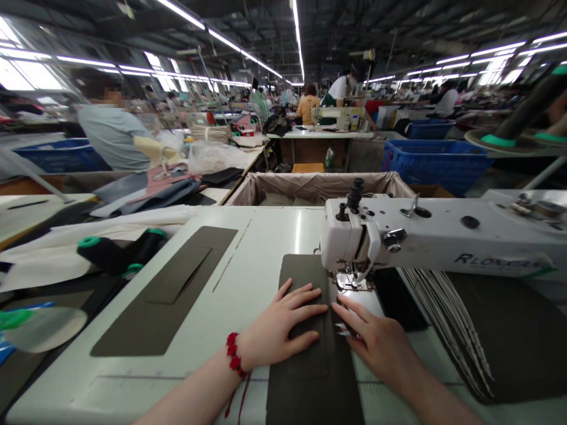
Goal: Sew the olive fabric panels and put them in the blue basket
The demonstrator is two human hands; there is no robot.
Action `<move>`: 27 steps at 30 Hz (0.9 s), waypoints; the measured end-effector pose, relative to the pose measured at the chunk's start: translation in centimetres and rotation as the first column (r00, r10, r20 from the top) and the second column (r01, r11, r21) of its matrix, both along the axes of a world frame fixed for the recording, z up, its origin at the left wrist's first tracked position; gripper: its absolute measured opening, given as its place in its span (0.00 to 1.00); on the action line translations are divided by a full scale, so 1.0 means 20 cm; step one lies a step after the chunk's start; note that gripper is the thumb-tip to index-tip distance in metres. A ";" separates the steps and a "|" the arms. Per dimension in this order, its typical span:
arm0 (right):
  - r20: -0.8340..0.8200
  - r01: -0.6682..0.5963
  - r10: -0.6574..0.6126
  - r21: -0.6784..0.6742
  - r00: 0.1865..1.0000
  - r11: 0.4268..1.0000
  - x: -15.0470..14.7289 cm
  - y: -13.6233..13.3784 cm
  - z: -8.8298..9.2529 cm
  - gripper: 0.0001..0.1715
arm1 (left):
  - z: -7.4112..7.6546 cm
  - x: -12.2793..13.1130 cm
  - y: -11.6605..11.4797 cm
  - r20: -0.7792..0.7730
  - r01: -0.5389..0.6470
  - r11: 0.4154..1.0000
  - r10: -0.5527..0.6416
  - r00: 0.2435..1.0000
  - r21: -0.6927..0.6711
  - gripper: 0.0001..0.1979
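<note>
A dark olive fabric panel [310,383] with a stitched-on patch lies on the sewing table, its right edge by the presser foot [353,283] of a white sewing machine [434,230]. My left hand [283,324], with a red cord bracelet at the wrist, rests flat on the panel, fingers spread. My right hand [376,336] is at the panel's right edge, just in front of the foot. Its forefinger reaches forward while the other fingers curl round what look like thread snips [343,330]; only pointed metal tips show. The needle point is too small to make out.
Another olive panel [155,307] lies left on the table [248,283]. Stacked olive pieces [500,336] sit under the machine arm. Black thread cones [104,254] stand left. Behind the table is a cloth-lined bin [319,184]; blue crates [436,162] and other workers are farther off.
</note>
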State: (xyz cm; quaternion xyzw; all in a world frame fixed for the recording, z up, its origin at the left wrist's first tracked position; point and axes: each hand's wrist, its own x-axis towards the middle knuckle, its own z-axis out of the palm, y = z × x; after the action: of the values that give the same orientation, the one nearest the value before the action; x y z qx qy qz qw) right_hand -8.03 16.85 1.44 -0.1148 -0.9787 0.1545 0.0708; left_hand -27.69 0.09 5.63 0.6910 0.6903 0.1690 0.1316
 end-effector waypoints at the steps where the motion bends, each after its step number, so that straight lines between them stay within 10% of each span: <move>1: -0.001 0.001 -0.001 -0.003 1.000 1.000 0.00 0.00 0.00 0.36 | 0.00 0.00 0.00 0.000 0.000 1.000 0.000 1.000 0.006 0.24; 27: -0.026 0.005 -0.005 0.001 1.000 1.000 0.00 -0.01 0.00 0.35 | -0.04 0.00 0.00 -0.102 -0.029 1.000 0.030 0.994 0.009 0.25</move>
State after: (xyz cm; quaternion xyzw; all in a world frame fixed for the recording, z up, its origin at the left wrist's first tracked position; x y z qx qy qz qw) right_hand -7.98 16.63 1.43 -0.1151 -0.9775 0.1555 0.0840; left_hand -27.67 0.06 4.88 0.6890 0.7057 0.1381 0.0910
